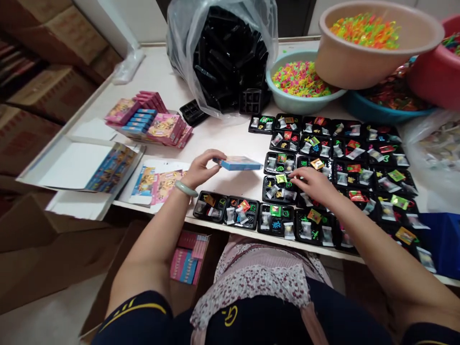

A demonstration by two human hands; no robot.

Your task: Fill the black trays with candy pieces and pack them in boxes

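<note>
My left hand [202, 168] is closed on the end of a flat blue cardboard box [239, 163], held tilted just above the white table. A bangle circles that wrist. My right hand [312, 184] reaches over the rows of filled trays, thumb and fingertips drawn together at the right edge of a black compartment tray [272, 193]. Whether they grip that tray or a small piece in it is hidden. This tray holds wrapped sweets and small bright plastic pieces. Another filled tray [280, 163] lies just behind it, and a tray [241, 212] sits along the front edge.
A clear bag [179, 43] of black trays stands at the back. Tubs, including a light-blue basin [287, 98] and a beige tub [345, 69], hold small colourful pieces. Pink and blue boxes [163, 128] are stacked left, behind an open carton [81, 160]. More boxes [187, 263] fill a carton below.
</note>
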